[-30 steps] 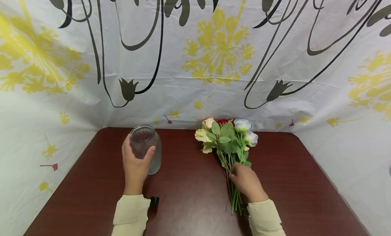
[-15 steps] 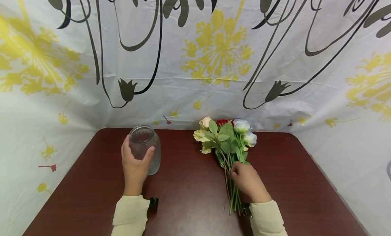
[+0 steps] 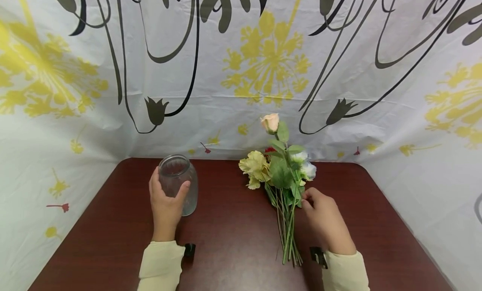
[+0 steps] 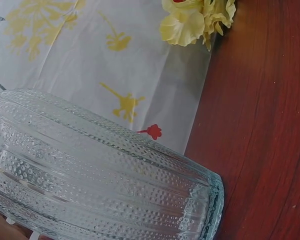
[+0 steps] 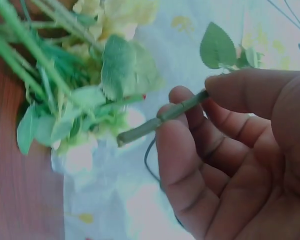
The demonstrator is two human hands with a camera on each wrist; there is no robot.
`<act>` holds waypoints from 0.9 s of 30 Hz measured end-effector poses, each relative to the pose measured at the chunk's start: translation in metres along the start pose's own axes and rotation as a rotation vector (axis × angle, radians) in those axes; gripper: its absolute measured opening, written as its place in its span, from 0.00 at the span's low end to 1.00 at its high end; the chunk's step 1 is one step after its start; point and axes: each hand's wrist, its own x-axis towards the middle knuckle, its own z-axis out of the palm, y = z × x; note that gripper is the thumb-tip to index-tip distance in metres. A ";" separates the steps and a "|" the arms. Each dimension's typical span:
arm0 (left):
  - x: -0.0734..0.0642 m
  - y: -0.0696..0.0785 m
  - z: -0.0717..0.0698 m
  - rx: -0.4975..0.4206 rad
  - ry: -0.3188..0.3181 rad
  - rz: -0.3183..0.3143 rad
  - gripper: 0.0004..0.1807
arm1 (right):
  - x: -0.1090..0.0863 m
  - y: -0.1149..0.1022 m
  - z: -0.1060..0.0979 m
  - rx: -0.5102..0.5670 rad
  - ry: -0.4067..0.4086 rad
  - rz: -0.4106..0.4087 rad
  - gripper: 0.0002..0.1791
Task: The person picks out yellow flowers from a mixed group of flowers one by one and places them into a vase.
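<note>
My left hand point(image 3: 167, 203) grips a clear glass jar point(image 3: 190, 190) from its left side, thumb across the front. The jar stands upright on the table; its dotted, ribbed wall point(image 4: 100, 165) fills the left wrist view. My right hand point(image 3: 325, 217) pinches the green stem point(image 5: 155, 125) of a peach rose point(image 3: 270, 123) near its cut end. The rose is raised above a bunch of flowers lying on the table, with yellow blooms point(image 3: 256, 167), pale blue-white blooms point(image 3: 308, 171) and several green stems point(image 3: 287, 236). A red bloom is mostly hidden behind leaves.
The dark red-brown wooden table point(image 3: 233, 224) lies under everything. A white patterned cloth point(image 3: 211, 86) hangs along its back edge and both sides. A gap of bare wood separates the jar from the flowers.
My right hand has moved right and drawn the peach rose out of the bunch, lifting its head above the other flowers. My left hand and the jar have stayed in place.
</note>
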 end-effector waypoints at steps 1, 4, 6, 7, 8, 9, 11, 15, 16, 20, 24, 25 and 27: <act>0.000 0.000 0.000 -0.001 -0.002 0.000 0.52 | -0.001 0.003 -0.002 0.001 0.012 0.007 0.04; 0.000 0.000 0.000 -0.005 -0.009 0.001 0.52 | -0.002 0.013 -0.008 -0.020 0.059 0.018 0.04; 0.000 -0.001 0.000 -0.005 -0.010 0.000 0.52 | -0.002 0.021 -0.012 -0.034 0.088 0.034 0.05; 0.000 -0.001 0.000 -0.004 -0.010 0.001 0.52 | -0.003 0.025 -0.014 -0.044 0.107 0.043 0.05; 0.000 -0.001 0.000 -0.004 -0.010 0.001 0.52 | -0.003 0.030 -0.015 -0.053 0.122 0.056 0.06; 0.000 -0.001 0.000 -0.002 -0.009 0.000 0.52 | -0.003 0.035 -0.017 -0.063 0.137 0.072 0.07; 0.000 -0.001 0.000 -0.001 -0.006 0.001 0.52 | -0.003 0.046 -0.019 -0.081 0.171 0.112 0.07; 0.000 -0.001 0.000 0.000 -0.005 -0.001 0.52 | -0.004 0.069 -0.022 -0.119 0.228 0.192 0.08; 0.000 -0.001 0.000 0.000 -0.006 -0.002 0.52 | -0.005 0.074 -0.022 -0.127 0.240 0.209 0.08; 0.000 -0.002 0.000 0.000 -0.005 -0.001 0.52 | -0.008 0.092 -0.025 -0.147 0.252 0.259 0.08; -0.001 -0.001 0.000 0.002 0.000 0.006 0.52 | -0.009 0.106 -0.029 -0.151 0.245 0.287 0.08; -0.001 -0.001 0.000 0.002 0.001 0.006 0.52 | -0.010 0.109 -0.029 -0.151 0.247 0.294 0.08; -0.001 -0.002 0.000 0.003 0.001 0.006 0.52 | -0.010 0.115 -0.029 -0.153 0.251 0.305 0.08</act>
